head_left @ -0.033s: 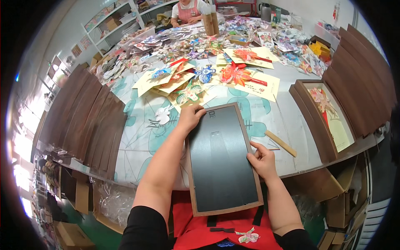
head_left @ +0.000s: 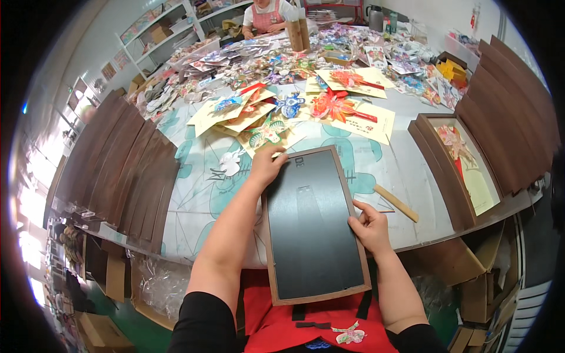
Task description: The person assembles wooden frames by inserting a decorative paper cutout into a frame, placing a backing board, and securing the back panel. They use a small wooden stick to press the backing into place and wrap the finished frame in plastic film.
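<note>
A brown wooden picture frame (head_left: 318, 229) is tilted over the table's near edge, its black backing board facing up and its lower end close to my red apron. My left hand (head_left: 268, 166) grips its upper left corner, thumb on the backing and fingers around the edge. At the frame's right side, my right hand (head_left: 369, 225) pinches the rim between thumb and fingers. Whatever lies under the backing is hidden. Beyond the frame's far end are cream cards with colourful cut-out figures (head_left: 268, 132). A flat wooden stick (head_left: 397, 203) lies to the right of my right hand.
Brown frames stand stacked at the left (head_left: 118, 170) and right (head_left: 506, 112). A framed card (head_left: 465, 159) rests before the right stack. Colourful cut-outs (head_left: 265, 67) heap across the far table, where another person (head_left: 268, 17) sits. Cardboard boxes (head_left: 103, 332) are below the table.
</note>
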